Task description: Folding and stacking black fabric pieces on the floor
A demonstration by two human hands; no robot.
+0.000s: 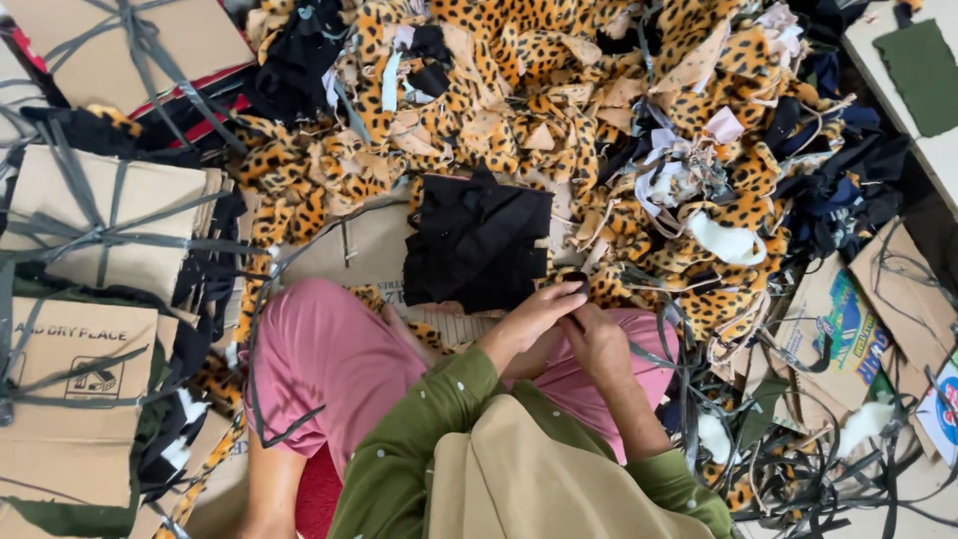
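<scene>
Head view: left hand (539, 311) and right hand (599, 339) fingers pinch a small dark scrap (576, 282), mostly hidden.

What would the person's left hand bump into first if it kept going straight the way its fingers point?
Likely the right hand: the left hand points right at it, fingertips nearly touching around something small and dark.

sleeves: olive green, white dots | trousers: pink | front cloth: tan | fingers: bare
</scene>
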